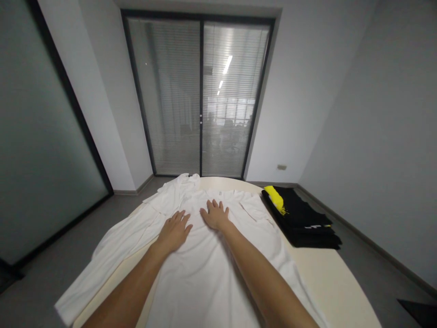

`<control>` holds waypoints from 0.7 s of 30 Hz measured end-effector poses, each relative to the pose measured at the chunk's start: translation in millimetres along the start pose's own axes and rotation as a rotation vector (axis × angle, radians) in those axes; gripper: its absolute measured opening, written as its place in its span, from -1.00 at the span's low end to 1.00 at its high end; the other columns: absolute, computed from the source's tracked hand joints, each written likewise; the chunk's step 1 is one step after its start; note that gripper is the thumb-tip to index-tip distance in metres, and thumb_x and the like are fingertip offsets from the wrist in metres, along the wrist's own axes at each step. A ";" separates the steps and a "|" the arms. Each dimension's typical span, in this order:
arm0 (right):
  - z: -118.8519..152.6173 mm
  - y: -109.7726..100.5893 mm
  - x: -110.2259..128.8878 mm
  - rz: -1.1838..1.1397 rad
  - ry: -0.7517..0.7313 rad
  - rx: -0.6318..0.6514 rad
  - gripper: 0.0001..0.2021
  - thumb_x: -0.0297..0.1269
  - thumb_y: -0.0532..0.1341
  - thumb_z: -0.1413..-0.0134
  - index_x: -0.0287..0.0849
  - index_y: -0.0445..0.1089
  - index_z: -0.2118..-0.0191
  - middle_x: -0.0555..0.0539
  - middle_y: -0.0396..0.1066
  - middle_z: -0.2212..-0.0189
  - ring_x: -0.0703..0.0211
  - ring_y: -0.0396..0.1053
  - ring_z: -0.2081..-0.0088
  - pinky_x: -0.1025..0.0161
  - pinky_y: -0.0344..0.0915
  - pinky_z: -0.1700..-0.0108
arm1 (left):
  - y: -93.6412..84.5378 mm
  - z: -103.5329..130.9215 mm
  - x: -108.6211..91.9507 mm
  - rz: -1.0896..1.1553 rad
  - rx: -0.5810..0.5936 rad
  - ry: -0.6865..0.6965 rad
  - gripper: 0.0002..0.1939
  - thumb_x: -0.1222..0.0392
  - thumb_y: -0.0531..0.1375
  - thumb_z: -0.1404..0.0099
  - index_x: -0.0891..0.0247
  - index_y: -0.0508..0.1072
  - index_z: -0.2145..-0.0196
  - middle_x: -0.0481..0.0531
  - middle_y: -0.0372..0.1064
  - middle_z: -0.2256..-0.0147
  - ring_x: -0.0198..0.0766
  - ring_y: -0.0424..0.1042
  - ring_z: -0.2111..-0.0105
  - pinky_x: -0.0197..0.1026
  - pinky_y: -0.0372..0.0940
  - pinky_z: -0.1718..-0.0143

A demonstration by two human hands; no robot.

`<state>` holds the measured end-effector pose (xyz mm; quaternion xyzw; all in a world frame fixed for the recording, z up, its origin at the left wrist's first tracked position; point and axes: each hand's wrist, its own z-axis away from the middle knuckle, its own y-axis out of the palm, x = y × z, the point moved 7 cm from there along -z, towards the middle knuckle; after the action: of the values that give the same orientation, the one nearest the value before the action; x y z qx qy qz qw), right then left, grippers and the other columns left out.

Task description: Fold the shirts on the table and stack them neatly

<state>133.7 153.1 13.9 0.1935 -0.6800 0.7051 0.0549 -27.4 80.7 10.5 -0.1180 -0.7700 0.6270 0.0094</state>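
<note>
Bottom edge first: the near hem of the white shirt [205, 269] runs out of frame, and both forearms cover part of its middle, so the lower end cannot be seen. A long sleeve trails off to the left over the rim of the round table [334, 282], its cuff hanging near the lower left corner; the right sleeve is mostly folded in and hard to trace. The label at the collar is too small to read.

The shirt lies flat on the table, long axis running straight away from the wearer, collar at the far end toward the sliding door [201, 95].

Left hand [174, 230] lies palm down, fingers spread and flat on the fabric, gripping nothing. Right hand [215, 214] sits just beside it, a little farther up near the collar, also flat and spread, pressing on the cloth.

To the right, well apart from the hands, sits a stack of black garments [303, 223] with a yellow patch [275, 197] at its far end; the print is blurred.
</note>
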 end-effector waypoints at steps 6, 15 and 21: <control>16.7 -42.9 -40.1 0.141 0.172 -0.240 -0.41 0.03 -0.12 -0.35 -0.12 0.13 -0.35 -0.26 0.06 -0.36 -0.28 -0.10 -0.36 -0.32 -0.23 -0.29 | 3.0 2.1 -13.3 0.042 0.041 0.068 -0.37 -0.05 -0.02 -0.45 0.31 0.10 -0.36 0.28 -0.05 -0.38 0.16 -0.09 -0.38 0.22 -0.10 -0.31; 32.2 -23.4 -128.6 0.121 0.388 -0.016 -0.17 0.31 -0.27 -0.23 -0.07 -0.24 -0.46 -0.13 -0.41 -0.47 -0.47 -0.51 -0.40 -0.45 -0.53 -0.26 | 4.6 10.6 -25.4 -0.067 0.178 0.041 -0.39 -0.04 -0.10 -0.47 0.26 0.12 -0.37 0.15 -0.09 -0.40 0.19 -0.08 -0.37 0.29 -0.07 -0.29; 29.9 -22.7 -129.9 0.111 0.344 -0.072 -0.19 0.30 -0.23 -0.23 -0.06 -0.15 -0.45 -0.15 -0.33 -0.46 -0.50 -0.49 -0.40 -0.46 -0.52 -0.26 | 8.2 14.5 -23.6 -0.007 0.273 -0.024 -0.36 -0.13 -0.13 -0.45 0.12 0.04 -0.40 0.05 -0.24 -0.43 0.27 -0.24 -0.39 0.44 -0.10 -0.24</control>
<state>266.8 149.4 -10.0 0.0301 -0.6950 0.7049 0.1384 -5.5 63.7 2.6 -0.1054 -0.6781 0.7272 0.0183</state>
